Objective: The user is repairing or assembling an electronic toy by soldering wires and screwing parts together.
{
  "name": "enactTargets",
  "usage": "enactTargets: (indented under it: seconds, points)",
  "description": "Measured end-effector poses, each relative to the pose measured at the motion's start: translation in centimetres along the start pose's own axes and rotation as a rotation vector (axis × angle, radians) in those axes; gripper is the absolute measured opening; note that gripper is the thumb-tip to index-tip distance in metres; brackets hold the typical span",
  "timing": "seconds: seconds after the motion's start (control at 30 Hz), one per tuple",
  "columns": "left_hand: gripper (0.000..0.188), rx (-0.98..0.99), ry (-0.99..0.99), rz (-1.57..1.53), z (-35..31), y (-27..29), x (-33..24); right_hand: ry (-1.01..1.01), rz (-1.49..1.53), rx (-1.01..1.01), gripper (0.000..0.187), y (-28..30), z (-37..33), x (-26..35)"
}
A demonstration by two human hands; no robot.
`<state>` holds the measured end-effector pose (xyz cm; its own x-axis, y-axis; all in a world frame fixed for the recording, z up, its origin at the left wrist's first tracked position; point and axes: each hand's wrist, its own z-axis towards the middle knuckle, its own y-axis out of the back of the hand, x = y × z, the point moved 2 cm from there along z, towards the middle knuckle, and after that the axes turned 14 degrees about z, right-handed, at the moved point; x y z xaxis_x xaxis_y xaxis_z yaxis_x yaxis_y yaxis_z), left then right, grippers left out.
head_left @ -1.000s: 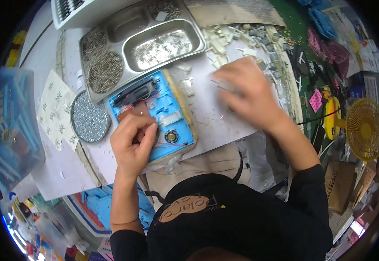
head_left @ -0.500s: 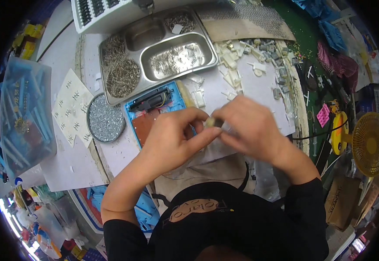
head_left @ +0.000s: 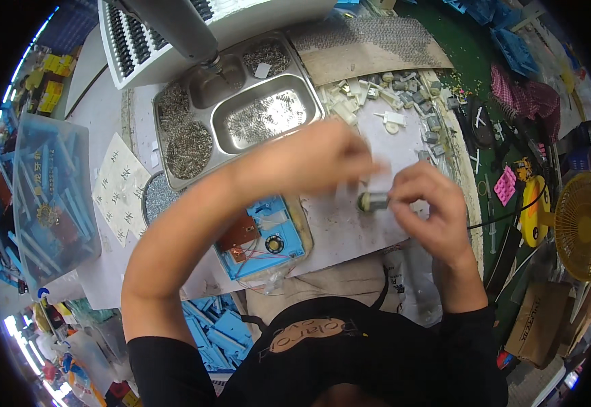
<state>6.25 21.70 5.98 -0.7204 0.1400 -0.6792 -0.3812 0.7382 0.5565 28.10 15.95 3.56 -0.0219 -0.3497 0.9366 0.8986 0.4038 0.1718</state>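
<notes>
Over white tabletop, toward three o'clock from blue plastic case, narrowly pinching grey round-ended part in right hand; cannot tell grip of blurred left hand, toward part's eleven.

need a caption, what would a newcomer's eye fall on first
Probably the steel tray of metal parts, upper left of centre. Below it, partly behind the left forearm, lies an open blue case. Right of that, the right hand holds a grey part, and a yellow fan stands out far right.
</notes>
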Motion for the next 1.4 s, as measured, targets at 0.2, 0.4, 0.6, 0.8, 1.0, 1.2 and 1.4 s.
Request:
enactTargets:
  seconds: [0.2,0.4,0.6,0.8,1.0,1.2,1.4]
  points:
    - [0.027,-0.882,-0.489,0.949,11.2,5.4,5.7,-0.395,0.528,-0.336,0.016,3.7,-0.5,-5.7]
    - [0.016,-0.627,-0.358,1.334,12.5,5.3,5.3,-0.579,0.544,-0.415,0.009,4.7,-1.8,-6.7]
    - [0.020,-0.709,-0.243,1.130,12.7,5.4,6.1,-0.620,0.338,-0.057,0.018,0.9,-2.0,-5.9]
    - [0.008,-0.875,-0.374,0.353,-0.4,1.4,1.9,-0.378,-0.088,0.178,0.042,-0.3,-2.5,-4.9]
    - [0.012,-0.720,-0.185,-0.230,-10.6,-5.9,3.8,-0.382,-0.261,0.294,0.037,-1.3,-1.4,-3.9]
    - [0.017,-0.739,-0.217,-0.283,-12.7,-11.6,4.4,-0.121,-0.520,0.362,0.041,-2.5,-1.3,-3.9]
    - [0.018,-0.869,-0.104,-0.411,-12.5,-15.2,4.5,-0.576,0.162,0.133,0.042,-2.1,-0.7,-2.0]
